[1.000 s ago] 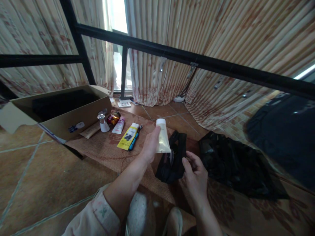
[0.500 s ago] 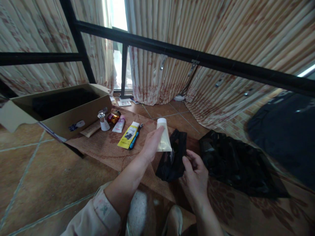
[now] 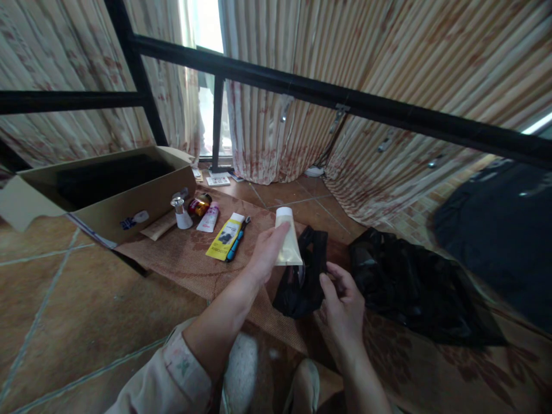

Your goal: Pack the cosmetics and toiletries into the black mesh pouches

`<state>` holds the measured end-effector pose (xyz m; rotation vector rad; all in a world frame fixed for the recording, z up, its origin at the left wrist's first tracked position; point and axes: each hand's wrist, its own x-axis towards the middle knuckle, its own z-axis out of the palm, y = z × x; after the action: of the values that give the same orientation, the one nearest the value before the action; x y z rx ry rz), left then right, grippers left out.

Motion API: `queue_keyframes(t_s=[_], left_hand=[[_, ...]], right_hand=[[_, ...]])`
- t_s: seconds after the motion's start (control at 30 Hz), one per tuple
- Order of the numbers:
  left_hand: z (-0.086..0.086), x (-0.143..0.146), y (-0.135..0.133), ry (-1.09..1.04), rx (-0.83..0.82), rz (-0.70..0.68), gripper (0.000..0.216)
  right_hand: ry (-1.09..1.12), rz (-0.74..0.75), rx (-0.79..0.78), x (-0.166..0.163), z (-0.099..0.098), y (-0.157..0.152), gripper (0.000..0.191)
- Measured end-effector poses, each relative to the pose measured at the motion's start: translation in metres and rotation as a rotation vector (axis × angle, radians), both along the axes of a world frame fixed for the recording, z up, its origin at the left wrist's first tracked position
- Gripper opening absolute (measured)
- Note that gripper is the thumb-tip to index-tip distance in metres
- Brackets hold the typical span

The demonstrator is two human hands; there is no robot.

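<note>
My left hand [image 3: 268,253] grips a pale cream squeeze tube [image 3: 288,241] with a white cap that points away from me. The tube hangs over the left part of a small black plastic bag [image 3: 302,293]. Fingers and thumb of my right hand [image 3: 344,299] pinch the bag's right edge. Left of the tube, a yellow toothpaste tube [image 3: 225,237] lies beside a blue and black toothbrush [image 3: 236,241]. Farther left are a pink and white tube [image 3: 209,218], an amber jar with a dark lid [image 3: 199,204], a white bottle with a silvery top [image 3: 181,215] and a tan tube [image 3: 160,226].
An open cardboard box [image 3: 129,201] with something black inside stands at the bench's left end. A larger black plastic bag [image 3: 414,287] lies to the right on the patterned cloth [image 3: 190,264]. A black metal rail [image 3: 302,86] crosses before the curtains [image 3: 267,132].
The cream tube and my left hand have shifted very slightly right. My right hand stays at the bag's edge, and everything else looks the same.
</note>
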<state>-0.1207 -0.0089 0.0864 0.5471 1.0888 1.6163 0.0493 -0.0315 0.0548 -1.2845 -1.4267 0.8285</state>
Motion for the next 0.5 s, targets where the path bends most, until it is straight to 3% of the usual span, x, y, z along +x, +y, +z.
queue_keyframes(t_s=[0.5], left_hand=[[-0.0038,-0.0031,0.0046,-0.014,0.003,0.056,0.052]], right_hand=[[-0.014,0.011,0.001,0.0011,-0.0001,0.0003,0.042]])
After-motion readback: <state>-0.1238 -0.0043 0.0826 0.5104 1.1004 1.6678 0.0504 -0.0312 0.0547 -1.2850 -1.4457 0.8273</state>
